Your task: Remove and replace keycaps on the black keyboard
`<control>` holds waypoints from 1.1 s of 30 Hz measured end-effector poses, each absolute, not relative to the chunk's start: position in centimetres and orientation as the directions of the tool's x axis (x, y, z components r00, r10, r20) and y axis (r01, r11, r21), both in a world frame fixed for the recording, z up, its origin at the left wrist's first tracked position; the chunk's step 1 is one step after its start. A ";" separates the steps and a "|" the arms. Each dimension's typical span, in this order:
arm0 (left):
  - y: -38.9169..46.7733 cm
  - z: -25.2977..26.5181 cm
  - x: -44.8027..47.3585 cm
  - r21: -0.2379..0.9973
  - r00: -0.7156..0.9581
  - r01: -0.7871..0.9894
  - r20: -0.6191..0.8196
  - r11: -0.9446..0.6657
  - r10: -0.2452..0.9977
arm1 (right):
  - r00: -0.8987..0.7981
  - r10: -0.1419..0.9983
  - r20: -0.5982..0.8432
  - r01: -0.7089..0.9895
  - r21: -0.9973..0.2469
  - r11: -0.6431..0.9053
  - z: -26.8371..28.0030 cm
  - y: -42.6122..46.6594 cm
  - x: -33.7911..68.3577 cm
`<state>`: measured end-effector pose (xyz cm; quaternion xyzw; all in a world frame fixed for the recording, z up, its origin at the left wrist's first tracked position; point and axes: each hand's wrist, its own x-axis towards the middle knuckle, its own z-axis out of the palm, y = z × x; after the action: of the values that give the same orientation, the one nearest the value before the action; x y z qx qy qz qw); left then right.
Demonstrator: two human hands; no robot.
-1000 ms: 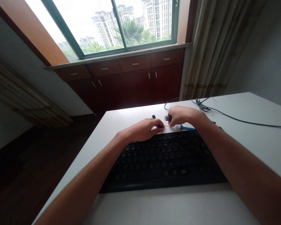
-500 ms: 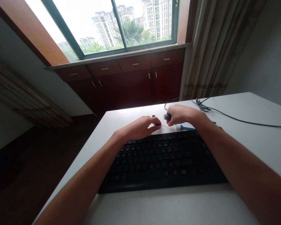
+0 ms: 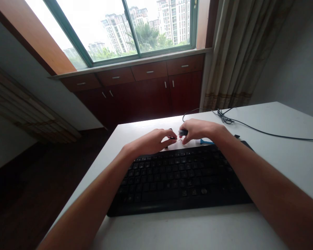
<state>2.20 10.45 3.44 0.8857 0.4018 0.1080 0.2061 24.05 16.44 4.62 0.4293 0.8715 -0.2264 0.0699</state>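
Beyond the keyboard's far edge, my left hand has thumb and fingertips closed on a small black piece, mostly hidden by the fingers. A thin metal wire shows in the narrow gap between my hands. My right hand grips a dark, blocky object with pale metal ends facing left; its kind is unclear. Below both hands lies a black keyboard, partly covered by my forearms. A blue-handled brush rests beside my right wrist, its pale bristles toward the left.
The white table carries everything. A black cable runs across its right side, bunched into a tangle at the back. A small dark piece lies past my right forearm. Wooden cabinets stand under the window.
My right hand has moved left and slightly down with the dark object, closer to my left hand. My left hand has shifted slightly left, and less of the wire shows.
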 end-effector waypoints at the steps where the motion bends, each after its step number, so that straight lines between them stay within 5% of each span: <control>1: 10.5 3.6 2.0 0.442 0.644 0.675 0.036 -0.590 0.764 | -0.629 0.711 -0.315 0.774 -0.345 0.531 4.5 16.5 24.1; 33: 10.5 3.8 1.4 0.444 0.625 0.702 -0.010 -0.557 0.781 | -0.596 0.681 -0.425 0.800 -0.393 0.454 4.4 16.9 24.4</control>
<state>1.38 10.52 3.83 0.8771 0.4228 0.0945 0.2074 24.41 16.87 4.43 0.4374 0.8464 -0.2856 0.1036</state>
